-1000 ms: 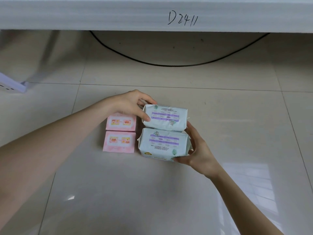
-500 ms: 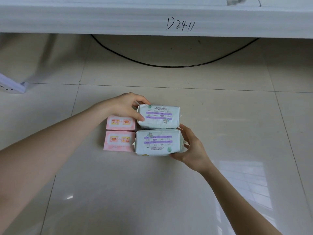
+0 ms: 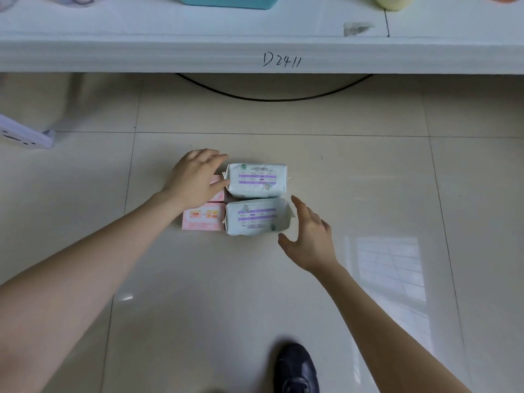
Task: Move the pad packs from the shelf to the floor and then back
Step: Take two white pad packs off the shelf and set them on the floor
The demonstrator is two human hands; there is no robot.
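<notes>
Two white pad packs with purple bands lie on the tiled floor, a far pack [image 3: 257, 180] and a near pack [image 3: 256, 217], side by side. Left of them sit two pink packs: the near pink pack [image 3: 203, 217] shows fully, the far pink pack [image 3: 217, 191] is mostly hidden under my left hand [image 3: 195, 177]. That hand hovers with fingers spread, its thumb touching the far white pack's left end. My right hand [image 3: 310, 236] is open just right of the near white pack, not gripping it.
The white shelf edge [image 3: 255, 55] marked D2411 runs across the top, with a teal container [image 3: 226, 1] on it. A black cable [image 3: 272, 97] curves on the floor beneath. A white power strip [image 3: 25, 134] lies at left. A dark shoe [image 3: 296, 367] is at the bottom.
Both white packs were lowered onto the floor next to the pink packs and both hands have let go, their fingers opening. The view has tilted up and back.
</notes>
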